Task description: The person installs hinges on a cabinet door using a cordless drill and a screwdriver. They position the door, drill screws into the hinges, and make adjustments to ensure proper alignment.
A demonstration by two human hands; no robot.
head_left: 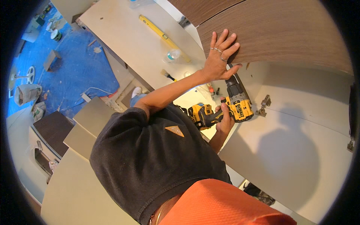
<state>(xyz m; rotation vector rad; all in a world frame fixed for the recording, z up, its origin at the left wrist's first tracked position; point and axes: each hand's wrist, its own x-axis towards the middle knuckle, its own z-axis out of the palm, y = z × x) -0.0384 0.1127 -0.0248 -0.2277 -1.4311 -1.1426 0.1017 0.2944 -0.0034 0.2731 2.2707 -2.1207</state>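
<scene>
My left hand (222, 58), with rings on its fingers, lies with fingers spread against a brown wood-grain panel (277, 33). Its thumb reaches over the front end of a yellow and black cordless drill (240, 108). Around the drill's handle my right hand (225, 119) is closed. The drill's nose points up toward the panel's lower edge, where my left hand hides part of its tip. A metal cabinet hinge (264, 105) sits on the pale cabinet surface beside the drill. Another hinge (350, 144) shows at the far right.
A pale worktop (123, 22) holds a yellow spirit level (161, 33), a clear plastic bottle (173, 55) and a brush (168, 75). Blue sheeting (82, 63) covers the floor at left, with buckets and scraps on it. Pale boards (97, 114) stand behind me. An orange brim (221, 204) fills the lower edge.
</scene>
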